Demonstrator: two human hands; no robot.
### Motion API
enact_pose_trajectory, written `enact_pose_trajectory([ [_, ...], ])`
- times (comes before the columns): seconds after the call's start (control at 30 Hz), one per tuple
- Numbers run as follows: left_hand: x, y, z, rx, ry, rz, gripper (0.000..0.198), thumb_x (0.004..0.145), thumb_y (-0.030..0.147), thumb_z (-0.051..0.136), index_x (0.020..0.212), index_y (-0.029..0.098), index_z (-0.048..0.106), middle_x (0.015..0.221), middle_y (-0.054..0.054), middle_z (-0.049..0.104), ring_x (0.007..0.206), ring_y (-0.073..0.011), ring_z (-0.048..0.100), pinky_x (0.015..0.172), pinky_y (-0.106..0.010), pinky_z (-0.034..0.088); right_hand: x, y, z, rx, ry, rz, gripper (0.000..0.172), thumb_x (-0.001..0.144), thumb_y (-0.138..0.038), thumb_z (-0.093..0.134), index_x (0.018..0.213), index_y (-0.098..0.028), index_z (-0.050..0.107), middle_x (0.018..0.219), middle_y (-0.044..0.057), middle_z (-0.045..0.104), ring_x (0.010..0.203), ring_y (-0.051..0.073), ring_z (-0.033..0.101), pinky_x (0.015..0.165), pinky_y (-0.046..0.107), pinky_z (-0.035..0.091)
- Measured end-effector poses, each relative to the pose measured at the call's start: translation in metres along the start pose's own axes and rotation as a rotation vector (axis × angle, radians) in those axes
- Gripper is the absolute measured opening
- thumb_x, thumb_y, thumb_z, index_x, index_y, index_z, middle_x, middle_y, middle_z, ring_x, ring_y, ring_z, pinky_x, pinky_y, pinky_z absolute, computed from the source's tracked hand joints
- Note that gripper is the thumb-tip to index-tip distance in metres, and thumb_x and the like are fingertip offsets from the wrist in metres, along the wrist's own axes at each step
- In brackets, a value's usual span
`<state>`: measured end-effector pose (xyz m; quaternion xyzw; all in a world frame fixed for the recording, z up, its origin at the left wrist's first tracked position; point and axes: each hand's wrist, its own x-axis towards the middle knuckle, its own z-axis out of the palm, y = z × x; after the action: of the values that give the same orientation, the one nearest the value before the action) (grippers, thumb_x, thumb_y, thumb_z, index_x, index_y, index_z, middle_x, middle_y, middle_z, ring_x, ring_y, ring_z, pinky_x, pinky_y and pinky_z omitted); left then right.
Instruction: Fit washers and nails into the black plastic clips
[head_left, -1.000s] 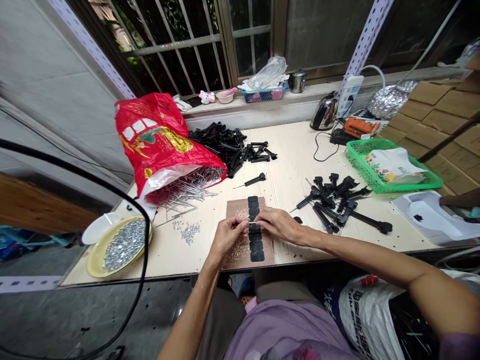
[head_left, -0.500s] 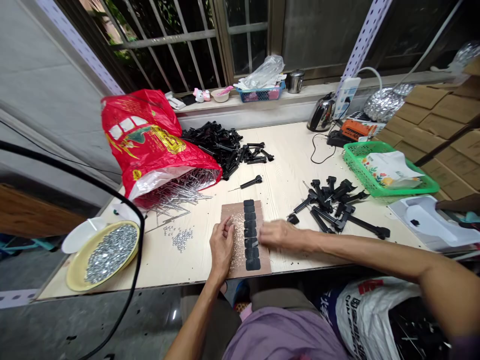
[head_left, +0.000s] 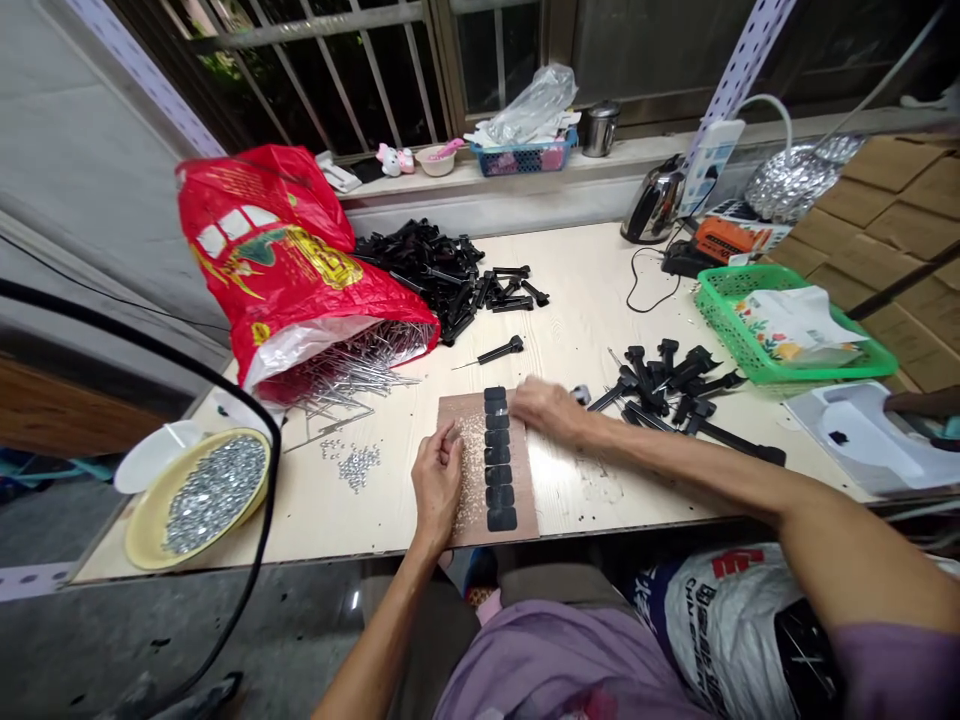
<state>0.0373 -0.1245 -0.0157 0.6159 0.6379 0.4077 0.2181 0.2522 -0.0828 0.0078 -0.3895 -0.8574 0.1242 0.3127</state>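
Observation:
A brown board lies at the table's front edge, strewn with tiny pale bits beside a column of black rounded pads. On the board's left edge rests my left hand, fingers curled in and thumb against them; whatever they hold is hidden. My right hand, slightly blurred, is at the upper pads with its fingers drawn together, a small pale glint at their tips. What it pinches is too small to name. Small shiny metal pieces lie loose left of the board.
A yellow bowl of silvery pieces stands at left. Metal rods spill from a red bag. Black parts are heaped at the back and right. A green basket, kettle and white tray stand right.
My right hand has moved away from me along the pad column, from the lower pads to the upper ones. My left hand stays at the board's left edge. The view has shifted slightly.

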Motion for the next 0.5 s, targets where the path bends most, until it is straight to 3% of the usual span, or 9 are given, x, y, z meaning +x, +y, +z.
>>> enact_pose_trajectory([
  [0.1, 0.001, 0.000, 0.001, -0.001, 0.006, 0.002, 0.035, 0.087, 0.033, 0.050, 0.118, 0.019, 0.059, 0.083, -0.002, 0.057, 0.070, -0.0145, 0.053, 0.070, -0.028, 0.044, -0.008, -0.002, 0.008, -0.018, -0.253, -0.281, 0.034, 0.098, -0.021, 0.034, 0.076, -0.015, 0.060, 0.076, 0.002, 0.056, 0.073, 0.011, 0.044, 0.055, 0.021, 0.035],
  [0.27, 0.000, 0.001, 0.001, -0.018, -0.003, 0.001, 0.035, 0.087, 0.032, 0.051, 0.118, 0.019, 0.060, 0.084, -0.003, 0.057, 0.070, -0.0141, 0.053, 0.069, -0.027, 0.044, -0.016, -0.005, 0.014, -0.009, -0.285, -0.247, 0.032, 0.098, -0.026, 0.035, 0.085, -0.017, 0.063, 0.081, 0.004, 0.058, 0.080, 0.014, 0.047, 0.063, 0.024, 0.038],
  [0.37, -0.001, 0.001, -0.001, -0.034, 0.000, -0.005, 0.035, 0.087, 0.033, 0.050, 0.118, 0.019, 0.059, 0.085, -0.003, 0.057, 0.071, -0.0146, 0.054, 0.069, -0.028, 0.045, -0.020, 0.004, -0.011, 0.011, -0.315, -0.176, 0.030, 0.097, -0.028, 0.039, 0.089, -0.017, 0.065, 0.083, 0.004, 0.061, 0.080, 0.014, 0.051, 0.064, 0.025, 0.040],
  [0.5, 0.000, 0.000, -0.003, -0.050, -0.010, -0.016, 0.035, 0.088, 0.033, 0.050, 0.119, 0.018, 0.059, 0.085, -0.004, 0.057, 0.071, -0.0147, 0.054, 0.069, -0.028, 0.045, -0.010, 0.031, -0.073, -0.112, -0.429, -0.056, 0.026, 0.092, -0.038, 0.050, 0.086, -0.021, 0.068, 0.082, 0.003, 0.064, 0.075, 0.015, 0.055, 0.060, 0.026, 0.039],
])
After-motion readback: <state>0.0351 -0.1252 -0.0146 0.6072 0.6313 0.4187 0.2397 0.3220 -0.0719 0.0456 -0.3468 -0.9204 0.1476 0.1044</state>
